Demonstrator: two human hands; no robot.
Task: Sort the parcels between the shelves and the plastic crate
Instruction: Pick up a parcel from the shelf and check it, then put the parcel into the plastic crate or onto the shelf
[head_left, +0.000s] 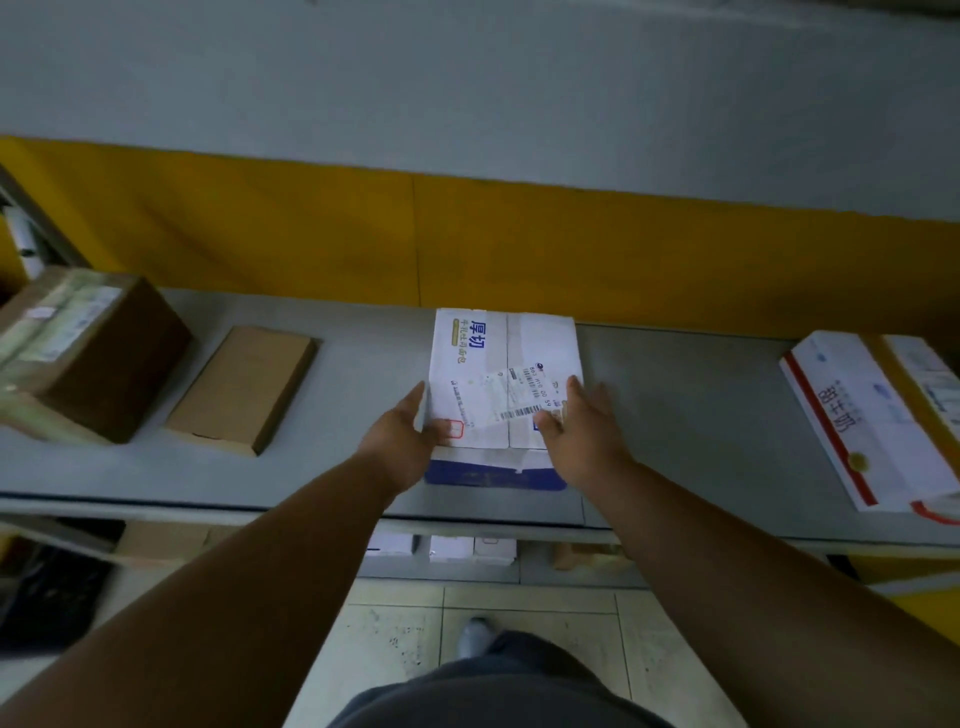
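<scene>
Parcels lie spread along the grey shelf (675, 395); the white box (493, 364) sits flat at its middle, label up. The left hand (402, 441) and right hand (582, 426) flank its near corners, fingers straight against it, likely squaring it so the label reads.

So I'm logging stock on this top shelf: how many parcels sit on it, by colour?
White parcels: 2, one under both hands and one with a red stripe at the right
Brown cardboard parcels: 2, one flat and one taller at the left
Total: 4
</scene>
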